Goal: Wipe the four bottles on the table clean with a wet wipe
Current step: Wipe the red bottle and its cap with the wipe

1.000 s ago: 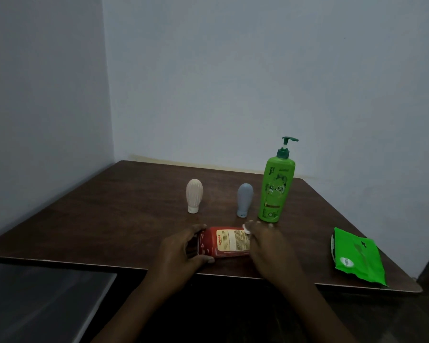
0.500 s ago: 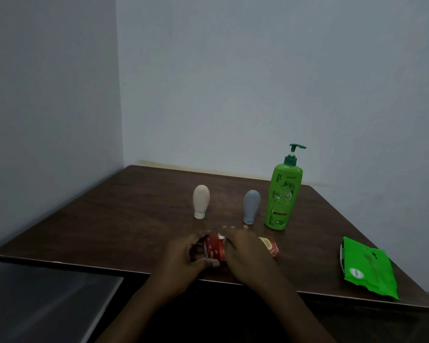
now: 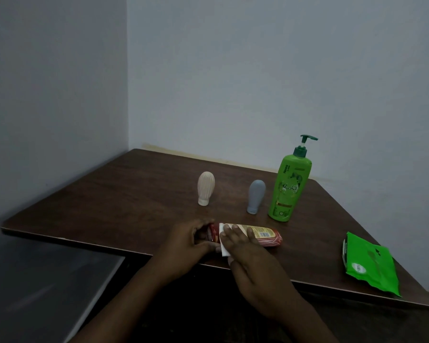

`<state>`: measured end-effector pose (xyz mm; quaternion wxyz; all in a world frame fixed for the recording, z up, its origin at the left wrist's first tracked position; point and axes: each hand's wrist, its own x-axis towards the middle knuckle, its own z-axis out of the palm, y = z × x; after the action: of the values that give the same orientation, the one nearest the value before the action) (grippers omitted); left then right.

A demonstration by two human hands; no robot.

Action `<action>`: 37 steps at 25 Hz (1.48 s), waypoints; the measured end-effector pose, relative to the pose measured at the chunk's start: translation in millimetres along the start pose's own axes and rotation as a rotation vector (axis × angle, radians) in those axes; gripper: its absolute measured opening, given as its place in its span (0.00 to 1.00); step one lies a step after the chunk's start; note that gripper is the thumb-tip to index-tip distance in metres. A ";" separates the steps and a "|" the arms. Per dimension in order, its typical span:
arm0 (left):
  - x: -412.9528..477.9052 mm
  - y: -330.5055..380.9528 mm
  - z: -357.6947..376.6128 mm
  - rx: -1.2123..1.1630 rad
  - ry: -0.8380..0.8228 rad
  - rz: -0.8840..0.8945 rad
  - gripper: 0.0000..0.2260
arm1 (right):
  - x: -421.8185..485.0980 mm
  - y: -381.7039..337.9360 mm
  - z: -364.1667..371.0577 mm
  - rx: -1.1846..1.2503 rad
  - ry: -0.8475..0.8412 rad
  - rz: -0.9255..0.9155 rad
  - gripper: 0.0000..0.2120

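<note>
A red bottle (image 3: 268, 237) with a yellow label lies on its side near the front edge of the dark wooden table (image 3: 134, 194). My left hand (image 3: 186, 241) grips its cap end. With straight fingers, my right hand (image 3: 243, 246) presses a white wet wipe (image 3: 224, 248) onto the bottle's left part. Behind them stand a cream bottle (image 3: 205, 184), a grey bottle (image 3: 256, 196) and a tall green pump bottle (image 3: 290, 184), all upright.
A green wet wipe pack (image 3: 369, 264) lies flat at the table's right front corner. Walls close in the table at the back and left. A grey surface (image 3: 47, 280) sits lower at the front left.
My right hand has slid the wipe leftwards along the red bottle, from its right end towards the cap end. The left hand keeps its grip.
</note>
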<state>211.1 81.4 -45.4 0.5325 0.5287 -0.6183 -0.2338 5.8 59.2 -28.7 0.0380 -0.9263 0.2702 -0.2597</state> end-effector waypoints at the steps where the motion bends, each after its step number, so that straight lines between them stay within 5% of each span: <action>1: -0.4 0.1 -0.4 -0.021 0.000 0.003 0.21 | 6.4 -2.9 -0.8 0.028 0.002 0.012 0.25; 7: -0.7 -0.8 -0.5 -0.126 -0.033 0.024 0.17 | 28.1 -4.3 10.4 -0.017 0.006 -0.024 0.24; 12: 4.6 0.8 -0.3 -0.086 -0.069 -0.036 0.22 | 11.4 11.6 4.8 -0.262 0.043 -0.056 0.25; 21: 1.2 11.3 -5.8 0.002 -0.071 -0.136 0.21 | -22.0 73.9 -21.4 -0.235 0.141 0.359 0.22; 29: 1.5 15.7 -5.1 -0.124 -0.042 -0.135 0.08 | 16.0 18.4 -0.4 -0.116 0.153 0.107 0.20; 37: 5.5 11.5 -9.9 -0.055 -0.082 -0.112 0.11 | 3.4 31.9 -12.0 -0.144 0.149 0.069 0.22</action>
<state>216.0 82.9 -30.2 0.5073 0.5375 -0.6024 -0.3016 -13.1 31.2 -23.5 -0.0399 -0.8949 0.3221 -0.3064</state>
